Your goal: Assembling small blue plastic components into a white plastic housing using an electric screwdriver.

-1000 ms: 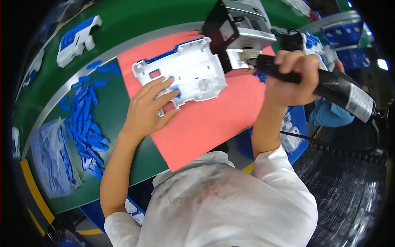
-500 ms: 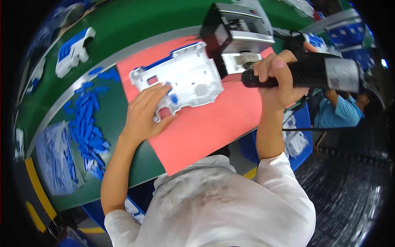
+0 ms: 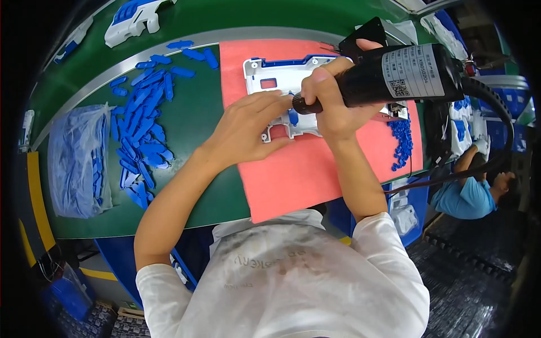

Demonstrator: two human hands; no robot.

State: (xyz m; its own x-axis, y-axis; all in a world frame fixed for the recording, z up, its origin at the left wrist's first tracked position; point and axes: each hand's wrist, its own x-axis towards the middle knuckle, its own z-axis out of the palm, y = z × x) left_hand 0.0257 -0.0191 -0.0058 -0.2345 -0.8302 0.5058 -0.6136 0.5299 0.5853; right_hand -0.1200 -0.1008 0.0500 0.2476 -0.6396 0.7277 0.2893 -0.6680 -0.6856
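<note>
A white plastic housing with a blue edge strip lies on the pink mat, its hollow side up. My left hand grips its near left part, fingertips beside a small blue piece set in the housing. In my right hand is a black electric screwdriver, held almost level, with a cable at its back end. Its dark nose is right by my left fingertips, over the blue piece. The bit's tip is hidden, so contact cannot be made out. The housing's right part is covered by my right hand.
Loose blue plastic strips lie left of the pink mat, beside a clear bag. Small blue parts sit at the mat's right edge. A dark screw feeder stands behind the screwdriver. A person works at right.
The screwdriver has moved left from beside the screw feeder to over the housing, by my left fingertips. My left hand stays on the housing. The whole view has shifted.
</note>
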